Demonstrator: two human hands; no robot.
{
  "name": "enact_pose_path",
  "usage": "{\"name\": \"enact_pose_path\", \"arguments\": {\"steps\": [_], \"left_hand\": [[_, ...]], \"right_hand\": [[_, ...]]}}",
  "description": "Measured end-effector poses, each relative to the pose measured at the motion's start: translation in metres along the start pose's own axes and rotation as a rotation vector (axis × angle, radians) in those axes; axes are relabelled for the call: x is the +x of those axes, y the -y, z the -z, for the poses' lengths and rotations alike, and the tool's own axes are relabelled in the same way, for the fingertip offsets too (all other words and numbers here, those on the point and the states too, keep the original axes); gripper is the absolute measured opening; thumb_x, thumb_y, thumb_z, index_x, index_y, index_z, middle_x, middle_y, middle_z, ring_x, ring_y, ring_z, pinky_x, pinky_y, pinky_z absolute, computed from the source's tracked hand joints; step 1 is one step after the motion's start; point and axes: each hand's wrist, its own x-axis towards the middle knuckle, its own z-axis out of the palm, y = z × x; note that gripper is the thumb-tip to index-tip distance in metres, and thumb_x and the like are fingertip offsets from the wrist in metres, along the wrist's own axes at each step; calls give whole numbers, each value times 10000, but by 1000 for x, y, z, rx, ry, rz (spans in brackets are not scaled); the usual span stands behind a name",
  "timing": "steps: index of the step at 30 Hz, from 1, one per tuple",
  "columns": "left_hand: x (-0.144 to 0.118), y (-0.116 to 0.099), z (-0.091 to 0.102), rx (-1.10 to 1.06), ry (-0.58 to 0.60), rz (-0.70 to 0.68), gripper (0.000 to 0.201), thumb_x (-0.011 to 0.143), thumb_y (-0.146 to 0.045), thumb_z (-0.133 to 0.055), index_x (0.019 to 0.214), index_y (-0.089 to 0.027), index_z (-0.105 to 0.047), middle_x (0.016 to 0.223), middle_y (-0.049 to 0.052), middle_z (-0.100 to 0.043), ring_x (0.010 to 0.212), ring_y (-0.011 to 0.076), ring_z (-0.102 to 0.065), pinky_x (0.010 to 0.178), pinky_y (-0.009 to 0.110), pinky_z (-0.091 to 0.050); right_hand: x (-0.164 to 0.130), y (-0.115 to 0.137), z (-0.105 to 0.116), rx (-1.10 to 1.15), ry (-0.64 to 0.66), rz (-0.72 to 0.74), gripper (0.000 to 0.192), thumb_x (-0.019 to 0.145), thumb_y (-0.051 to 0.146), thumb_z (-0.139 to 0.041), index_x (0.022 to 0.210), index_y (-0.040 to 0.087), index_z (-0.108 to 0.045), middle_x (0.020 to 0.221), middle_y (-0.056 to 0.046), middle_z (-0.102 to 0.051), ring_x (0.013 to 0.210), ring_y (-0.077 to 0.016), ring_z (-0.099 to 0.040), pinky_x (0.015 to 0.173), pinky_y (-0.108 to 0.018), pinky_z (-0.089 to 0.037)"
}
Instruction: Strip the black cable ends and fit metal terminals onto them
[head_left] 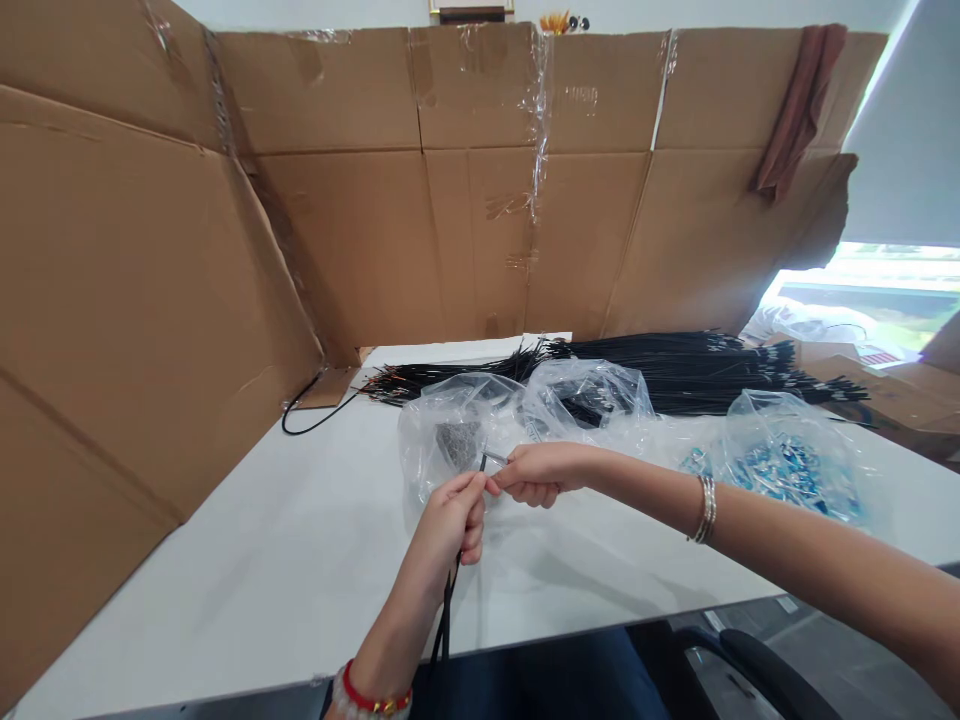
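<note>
Nearest the camera, a red band with gold-coloured beads (382,706) is worn on the left wrist, and slim silver-coloured bangles (706,510) are worn on the right. By the left hand (456,510), closed in a pinch, a slender, flexible black cord (445,620) is gripped; its tip is directed upward above the thumb, and dark strands are seen hanging below the hand, past the table's front edge. By the right hand (541,474), closed and set against the left at the fingertips, a thin, silver-coloured metallic piece (496,458) is held at the cord's tip; whether the two touch cannot be told. Just beyond the hands, small grey pieces (457,443) are contained in a clear plastic bag (417,440); a second, crumpled clear bag (600,380) is placed beside it. Farther right, blue-and-silver pieces (799,475) are held in a third transparent bag (757,406). Behind the bags, long bundles of thin black cords (690,372) are laid across the smooth white tabletop (315,570). The work surface is bounded at the left and rear by brown cardboard panels (480,230), over which a reddish-brown cloth (802,110) is draped at the right.
</note>
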Motion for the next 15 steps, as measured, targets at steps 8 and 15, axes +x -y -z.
{"name": "enact_pose_path", "arguments": {"steps": [8,15], "left_hand": [[2,4,6,-24,-30,-19,368,775,-516,-644,790,-149,-622,456,-136,-241,349,28,-147,346,169,-164],[-10,7,4,109,-275,-234,322,713,-414,-726,838,-118,-728,544,-55,-522,360,40,-304,357,202,-288]], "right_hand": [[3,-12,3,-52,-143,21,523,812,460,-628,555,220,-241,468,126,-188,403,-39,-132,360,-175,-116],[-13,-7,-13,-295,-547,144,390,843,341,-569,533,204,-374,448,69,-352,405,-71,-311,397,-226,-229]]}}
